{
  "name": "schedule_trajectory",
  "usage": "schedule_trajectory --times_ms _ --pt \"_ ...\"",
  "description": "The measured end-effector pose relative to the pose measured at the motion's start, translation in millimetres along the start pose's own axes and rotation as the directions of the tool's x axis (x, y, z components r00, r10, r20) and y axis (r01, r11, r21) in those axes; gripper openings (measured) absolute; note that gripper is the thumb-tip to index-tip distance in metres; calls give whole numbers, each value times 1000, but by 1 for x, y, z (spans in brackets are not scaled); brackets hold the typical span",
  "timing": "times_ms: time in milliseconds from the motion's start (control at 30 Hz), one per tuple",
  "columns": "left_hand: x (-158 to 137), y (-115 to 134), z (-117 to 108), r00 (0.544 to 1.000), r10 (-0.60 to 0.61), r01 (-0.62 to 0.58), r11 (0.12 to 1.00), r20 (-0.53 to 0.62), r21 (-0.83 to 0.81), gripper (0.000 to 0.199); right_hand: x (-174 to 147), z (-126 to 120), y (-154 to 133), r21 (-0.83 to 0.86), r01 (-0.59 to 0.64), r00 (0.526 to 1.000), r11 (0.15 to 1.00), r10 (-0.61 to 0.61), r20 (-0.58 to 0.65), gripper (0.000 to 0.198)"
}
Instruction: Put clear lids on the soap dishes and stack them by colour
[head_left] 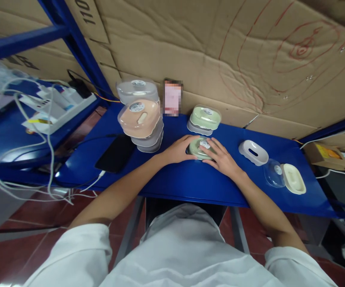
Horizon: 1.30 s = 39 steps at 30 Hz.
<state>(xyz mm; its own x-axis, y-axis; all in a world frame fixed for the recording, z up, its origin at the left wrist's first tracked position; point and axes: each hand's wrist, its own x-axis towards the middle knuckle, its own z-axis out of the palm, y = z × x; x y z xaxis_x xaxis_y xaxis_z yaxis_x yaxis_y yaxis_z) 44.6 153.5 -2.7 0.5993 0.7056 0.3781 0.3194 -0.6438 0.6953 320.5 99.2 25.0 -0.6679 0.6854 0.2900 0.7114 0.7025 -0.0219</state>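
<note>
A green soap box (198,147) with a clear lid lies in the middle of the blue table (190,183). My left hand (179,149) clasps its left side and my right hand (221,158) presses on its right side and top. Just behind it stands a second green soap box (205,118), closed and untouched. A tilted stack of clear-lidded boxes (142,117), the front one peach, leans at the back left.
A black phone (115,153) with a white cable lies left of my hands. To the right sit a white soap tray (253,152), a clear lid (273,173) and a cream tray (293,179). Cardboard lines the back wall. White power strips (55,104) and cables lie at far left.
</note>
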Motion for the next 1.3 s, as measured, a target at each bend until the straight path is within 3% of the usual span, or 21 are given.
schedule_trajectory --times_ms 100,200,267,400,500,633,700,767,833,900,933,1000,1067,1133,1200,1233,1267,1300 --pt "2 13 -2 985 123 -122 992 -124 9 90 0 -12 10 -10 30 996 999 -31 -84 55" --pt "4 31 -6 905 221 -211 975 -363 67 80 16 -32 32 -25 -29 974 999 22 -225 58" --pt "4 39 -8 864 245 -222 969 -440 104 69 36 -43 53 -20 -89 956 996 80 -284 60" --pt "2 40 -6 875 277 -226 959 -398 172 50 85 -51 89 0 -94 969 996 91 -228 64" --pt "1 37 -2 894 273 -217 958 -356 189 44 109 -54 92 -11 -91 986 996 88 -139 68" --pt "0 37 -1 905 267 -205 955 -330 213 38 90 -76 74 -109 -213 962 971 189 -196 74" --pt "0 38 -1 915 255 -189 955 -312 227 34 50 -88 62 -125 -335 916 934 292 -276 71" --pt "-1 40 0 930 248 -184 953 -272 240 27 -7 -92 49 -147 -508 835 849 443 -325 60" --pt "-3 43 4 942 263 -208 944 -206 257 20 -69 -84 34 -182 -701 699 690 612 -371 58" --pt "-5 47 9 946 298 -254 928 -132 273 16 -122 -66 16 -236 -859 513 455 747 -424 66" --pt "-6 49 12 944 315 -279 919 -94 278 16 -142 -55 4 -263 -864 502 430 777 -379 67" --pt "-9 55 18 941 337 -317 906 -25 279 19 -162 -37 -21 -261 -857 512 445 792 -332 62" --pt "-11 61 23 939 340 -339 902 46 265 23 -161 -29 -48 -212 -826 564 522 764 -313 54" --pt "-12 65 27 939 323 -343 908 119 241 30 -145 -30 -71 -108 -742 663 662 699 -269 51" --pt "-14 66 29 935 303 -339 915 183 218 39 -129 -40 -82 37 -555 818 831 554 -156 50" --pt "-14 66 29 932 295 -338 918 210 210 45 -125 -46 -81 97 -460 874 883 469 -125 49" --pt "-15 66 29 928 290 -339 918 233 205 50 -124 -52 -75 123 -402 900 908 416 -128 48" --pt "-16 66 29 922 290 -345 917 256 203 54 -129 -57 -63 108 -400 895 910 413 -169 47"
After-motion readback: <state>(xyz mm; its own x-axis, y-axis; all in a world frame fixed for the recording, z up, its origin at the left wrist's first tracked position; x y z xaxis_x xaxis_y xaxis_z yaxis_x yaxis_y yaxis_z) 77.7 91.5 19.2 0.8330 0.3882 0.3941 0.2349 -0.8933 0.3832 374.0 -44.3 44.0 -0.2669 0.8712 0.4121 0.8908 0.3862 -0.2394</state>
